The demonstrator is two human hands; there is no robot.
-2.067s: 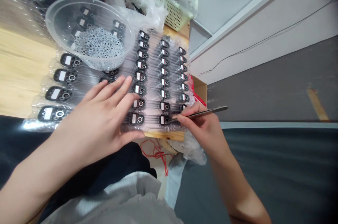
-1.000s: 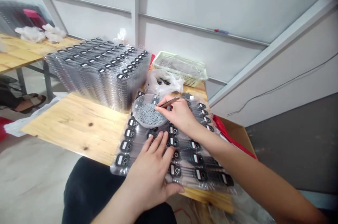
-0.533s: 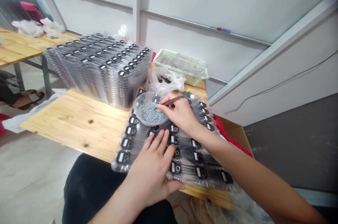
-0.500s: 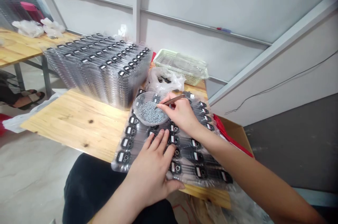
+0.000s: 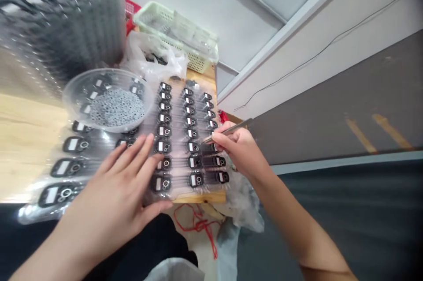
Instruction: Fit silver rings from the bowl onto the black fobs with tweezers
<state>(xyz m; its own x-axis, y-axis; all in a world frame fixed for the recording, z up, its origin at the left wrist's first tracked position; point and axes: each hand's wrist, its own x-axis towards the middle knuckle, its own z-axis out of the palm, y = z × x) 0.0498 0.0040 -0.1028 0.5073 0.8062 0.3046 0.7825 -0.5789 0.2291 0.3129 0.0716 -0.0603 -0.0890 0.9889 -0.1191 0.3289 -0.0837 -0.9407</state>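
A clear plastic tray (image 5: 178, 140) lies on the wooden table, holding rows of small black parts, each with a white rectangle and a round ring or hole. My right hand (image 5: 236, 144) pinches a pair of metal tweezers (image 5: 234, 128), whose tip is over a black part (image 5: 193, 146) in the tray's middle-right column. Whether the tip holds anything is too small to tell. My left hand (image 5: 124, 188) rests with spread fingers on the tray's left half. A round clear bowl (image 5: 150, 95) of small grey rings (image 5: 117, 106) sits on the tray's far left part.
A tall stack of filled clear trays (image 5: 82, 25) stands at the back left. Behind the bowl are a white plastic bag (image 5: 135, 54) and a pale green basket (image 5: 198, 62). Red string (image 5: 198, 223) hangs below the table's front edge. A wall (image 5: 330, 104) rises on the right.
My right hand with the tweezers has moved from the bowl of rings to the right side of the tray. The view has turned right and come closer; my left hand stays on the tray.
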